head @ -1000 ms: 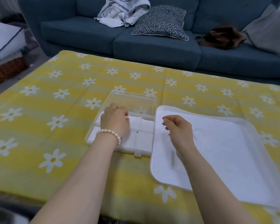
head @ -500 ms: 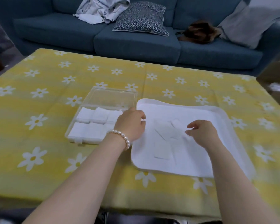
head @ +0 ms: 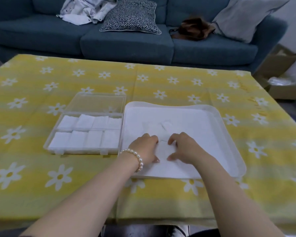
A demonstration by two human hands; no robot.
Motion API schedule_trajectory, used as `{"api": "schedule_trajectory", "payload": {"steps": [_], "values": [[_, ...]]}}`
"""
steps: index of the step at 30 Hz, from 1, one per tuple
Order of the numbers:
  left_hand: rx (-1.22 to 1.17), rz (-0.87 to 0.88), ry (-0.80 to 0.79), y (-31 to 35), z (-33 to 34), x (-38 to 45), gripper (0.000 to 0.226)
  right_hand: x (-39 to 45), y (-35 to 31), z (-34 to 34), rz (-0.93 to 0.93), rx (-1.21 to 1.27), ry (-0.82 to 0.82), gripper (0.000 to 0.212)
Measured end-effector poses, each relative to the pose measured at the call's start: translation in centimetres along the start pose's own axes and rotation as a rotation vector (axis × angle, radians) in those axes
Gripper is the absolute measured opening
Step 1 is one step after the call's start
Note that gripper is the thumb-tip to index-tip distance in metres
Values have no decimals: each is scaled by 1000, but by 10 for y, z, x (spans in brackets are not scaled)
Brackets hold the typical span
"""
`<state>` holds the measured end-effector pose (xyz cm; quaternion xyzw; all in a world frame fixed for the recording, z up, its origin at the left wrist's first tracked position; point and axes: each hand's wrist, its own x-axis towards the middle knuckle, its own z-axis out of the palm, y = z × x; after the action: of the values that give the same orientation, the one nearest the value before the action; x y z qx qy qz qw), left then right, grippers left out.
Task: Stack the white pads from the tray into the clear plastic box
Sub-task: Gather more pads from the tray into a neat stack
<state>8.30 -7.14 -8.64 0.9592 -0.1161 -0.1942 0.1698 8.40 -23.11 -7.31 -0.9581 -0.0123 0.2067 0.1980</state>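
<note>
The clear plastic box (head: 47,146) lies open on the left, its lid (head: 96,103) flat behind it. Two rows of white pads (head: 85,124) fill its compartments. To its right sits the white tray (head: 229,134), where a few loose pads (head: 166,124) show faintly against the white lining. Both my hands are inside the tray near its front. My left hand (head: 143,149), with a pearl bracelet, and my right hand (head: 184,147) face each other. Their curled fingers and thumbs pinch the left and right edges of one white pad (head: 163,151) that lies flat between them.
A yellow daisy-print cloth (head: 161,82) covers the table. Behind it stands a blue sofa (head: 126,43) with a patterned cushion (head: 132,17), clothes and a brown bag (head: 193,29). Cardboard boxes (head: 280,86) are on the floor at the right.
My left hand left the box and moved right into the tray. My right hand came back toward the tray's front. Both now meet on one pad. The view shifted right.
</note>
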Motion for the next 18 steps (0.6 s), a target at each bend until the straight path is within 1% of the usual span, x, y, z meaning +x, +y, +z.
{"api": "schedule_trajectory", "payload": {"steps": [3,5,6,7,9,12,14,15,16,17,18], "values": [[-12,-29,-3,-5,-4,2,60,-1,0,-2,-8,18,-56,34],[24,-37,-1,-7,-7,3,49,-1,3,-4,-1,22,-85,33],[30,-38,2,-7,-9,3,40,-1,3,-4,-5,20,-82,33],[12,-44,6,-8,-10,2,37,-1,3,-4,-9,22,-70,36],[-102,-72,25,-9,-15,0,37,0,2,-4,-14,49,-32,40],[-303,-103,68,-14,-22,0,28,-1,2,-7,-19,113,-17,34],[-397,-126,35,-17,-24,-2,30,-2,3,-10,-4,220,0,28],[-416,-144,17,-19,-24,-4,34,-3,2,-13,8,314,32,23],[-406,-157,33,-19,-22,-5,38,-5,2,-16,24,442,75,18],[-395,-152,104,-19,-24,-6,40,-6,0,-20,32,589,127,14],[-425,-141,221,-17,-25,-7,38,-9,-2,-23,34,737,170,11]]}}
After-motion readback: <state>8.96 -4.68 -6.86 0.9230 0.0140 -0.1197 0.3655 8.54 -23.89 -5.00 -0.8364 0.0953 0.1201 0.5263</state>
